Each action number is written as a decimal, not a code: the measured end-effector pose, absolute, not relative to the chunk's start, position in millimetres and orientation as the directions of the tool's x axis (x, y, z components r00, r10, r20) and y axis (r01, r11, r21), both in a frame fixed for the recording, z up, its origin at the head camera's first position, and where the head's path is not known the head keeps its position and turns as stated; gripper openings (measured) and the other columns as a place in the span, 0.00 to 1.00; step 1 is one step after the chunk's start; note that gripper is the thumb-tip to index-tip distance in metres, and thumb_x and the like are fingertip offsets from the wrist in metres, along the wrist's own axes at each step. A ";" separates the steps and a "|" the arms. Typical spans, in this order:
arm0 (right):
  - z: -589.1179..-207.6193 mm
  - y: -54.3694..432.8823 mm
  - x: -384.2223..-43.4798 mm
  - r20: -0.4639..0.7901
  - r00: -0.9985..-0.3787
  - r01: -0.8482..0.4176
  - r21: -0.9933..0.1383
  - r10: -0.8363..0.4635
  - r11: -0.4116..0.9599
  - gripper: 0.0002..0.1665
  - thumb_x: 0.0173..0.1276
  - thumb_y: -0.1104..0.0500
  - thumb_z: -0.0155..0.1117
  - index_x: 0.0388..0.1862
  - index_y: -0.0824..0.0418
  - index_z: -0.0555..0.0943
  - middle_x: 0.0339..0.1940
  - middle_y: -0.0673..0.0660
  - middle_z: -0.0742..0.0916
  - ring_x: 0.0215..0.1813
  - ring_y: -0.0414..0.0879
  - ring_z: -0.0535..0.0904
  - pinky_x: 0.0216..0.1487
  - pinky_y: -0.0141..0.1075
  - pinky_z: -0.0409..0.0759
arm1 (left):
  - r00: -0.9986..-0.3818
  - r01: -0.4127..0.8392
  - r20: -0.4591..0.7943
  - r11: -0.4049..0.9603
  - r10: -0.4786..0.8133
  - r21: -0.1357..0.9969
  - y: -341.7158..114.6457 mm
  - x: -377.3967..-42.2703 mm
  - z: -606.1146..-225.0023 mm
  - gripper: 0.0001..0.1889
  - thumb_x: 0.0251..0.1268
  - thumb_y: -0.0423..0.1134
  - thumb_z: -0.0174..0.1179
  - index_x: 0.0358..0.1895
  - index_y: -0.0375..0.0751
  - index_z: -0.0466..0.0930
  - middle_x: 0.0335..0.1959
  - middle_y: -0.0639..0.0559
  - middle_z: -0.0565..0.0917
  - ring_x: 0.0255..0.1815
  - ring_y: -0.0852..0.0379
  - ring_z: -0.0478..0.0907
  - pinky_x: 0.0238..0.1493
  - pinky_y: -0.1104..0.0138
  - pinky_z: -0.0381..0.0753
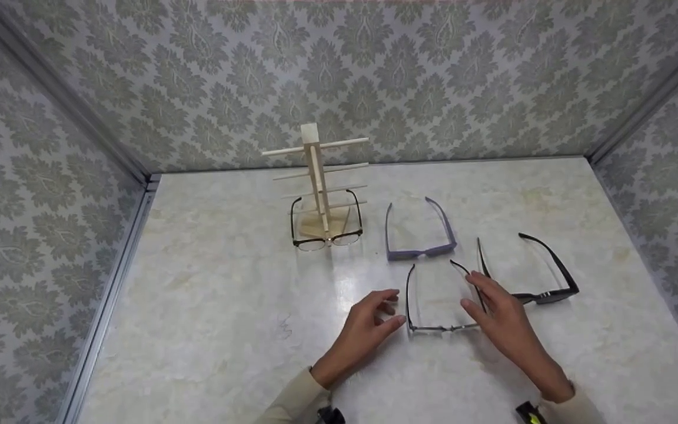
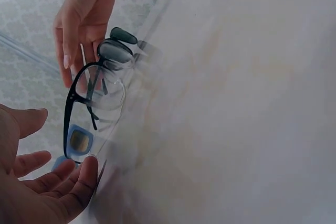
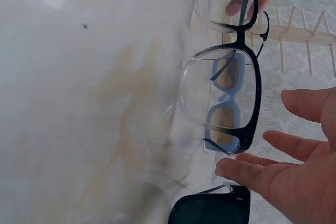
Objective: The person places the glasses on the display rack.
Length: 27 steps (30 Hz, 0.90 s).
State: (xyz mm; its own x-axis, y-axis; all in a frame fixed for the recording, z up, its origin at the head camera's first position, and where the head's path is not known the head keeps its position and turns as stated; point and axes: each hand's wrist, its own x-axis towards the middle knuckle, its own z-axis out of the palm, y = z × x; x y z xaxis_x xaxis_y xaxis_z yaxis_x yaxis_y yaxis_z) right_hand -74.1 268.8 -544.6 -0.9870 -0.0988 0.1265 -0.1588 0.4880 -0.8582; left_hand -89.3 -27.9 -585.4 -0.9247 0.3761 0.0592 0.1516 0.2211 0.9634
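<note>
A pair of half-rim eyeglasses [image 1: 430, 328] with a dark upper rim lies on the table, temples spread toward the back. My left hand [image 1: 368, 324] is at its left side, fingers loosely bent and holding nothing. Over the right temple is my right hand [image 1: 507, 324], thumb and fingers apart; whether a fingertip touches the temple I cannot tell. In the right wrist view, the right hand's fingers [image 3: 244, 173] extend beside the half-rim eyeglasses [image 3: 255, 98]. The left wrist view has the left fingertips [image 2: 86, 174] close to the other end of the frame.
Purple-blue sunglasses [image 1: 421, 254] lie behind the eyeglasses. Black sunglasses [image 1: 559, 294] rest to the right, near my right hand. A wooden display stand [image 1: 313, 159] with several pegs rises at the back, with another pair of eyeglasses [image 1: 348, 238] at its lowest level. Patterned walls enclose the table.
</note>
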 end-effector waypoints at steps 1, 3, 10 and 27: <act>-545.9 268.9 -73.7 0.118 -0.988 -0.152 -0.861 -0.100 0.486 0.31 0.79 0.66 0.72 0.77 0.73 0.77 0.81 0.75 0.74 0.83 0.68 0.68 0.70 0.15 0.65 | -0.925 0.142 0.049 0.223 0.378 0.964 -26.3 -88.8 -585.3 0.26 0.79 0.40 0.71 0.75 0.37 0.79 0.63 0.42 0.86 0.58 0.47 0.85 0.52 0.65 0.87; -548.1 269.0 -72.9 0.105 -0.989 -0.141 -0.865 -0.101 0.482 0.31 0.79 0.66 0.72 0.77 0.72 0.77 0.81 0.75 0.73 0.83 0.68 0.67 0.70 0.15 0.64 | -0.924 0.127 0.033 0.225 0.382 0.966 -23.1 -87.8 -584.7 0.27 0.79 0.40 0.71 0.75 0.37 0.79 0.63 0.44 0.86 0.57 0.48 0.85 0.52 0.65 0.87; -552.4 269.3 -70.0 0.083 -0.992 -0.119 -0.854 -0.093 0.507 0.31 0.79 0.64 0.73 0.76 0.72 0.78 0.82 0.76 0.71 0.84 0.70 0.65 0.69 0.12 0.61 | -0.913 0.110 0.011 0.221 0.409 0.969 -14.2 -85.8 -584.6 0.29 0.78 0.41 0.72 0.76 0.36 0.78 0.60 0.45 0.86 0.55 0.51 0.86 0.51 0.67 0.87; -560.6 272.1 -56.7 0.053 -0.998 -0.062 -0.918 -0.035 0.391 0.31 0.75 0.73 0.72 0.75 0.73 0.78 0.57 0.66 0.89 0.56 0.38 0.87 0.52 0.24 0.85 | -0.886 0.188 0.085 0.186 0.456 0.964 -5.8 -89.3 -602.3 0.30 0.76 0.36 0.73 0.76 0.30 0.77 0.54 0.47 0.88 0.49 0.66 0.85 0.52 0.69 0.88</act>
State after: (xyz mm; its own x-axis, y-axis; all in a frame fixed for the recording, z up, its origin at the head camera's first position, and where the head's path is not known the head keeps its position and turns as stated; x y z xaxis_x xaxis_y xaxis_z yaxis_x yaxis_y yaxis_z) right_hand -56.7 272.1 -560.6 -0.9980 -0.0355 0.0526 -0.0623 0.3912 -0.9182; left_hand -89.3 -5.8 -602.3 -0.8861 0.4556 0.0853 0.1883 0.1855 0.9644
